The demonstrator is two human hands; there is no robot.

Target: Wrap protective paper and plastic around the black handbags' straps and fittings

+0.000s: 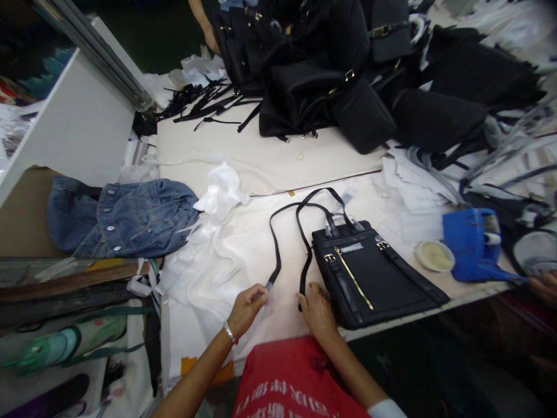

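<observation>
A black backpack (387, 278) with a gold zipper and small buckles lies flat near the table's front edge. Two long black straps (274, 232) loop out from its top toward me. My left hand (249, 310) pinches the end of one strap, where a bit of clear plastic wrap shows. Just left of the backpack, my right hand (317, 310) has the end of the other strap between thumb and fingers. Clear plastic also covers parts of the backpack's handle.
Black bags (304, 87) are heaped at the back. White tissue paper (204, 249) and a denim jacket (143, 217) lie left. A blue container (467, 244) and a round tub (434, 256) stand right. Other people's hands show at the back (212, 39) and right edge (543, 287).
</observation>
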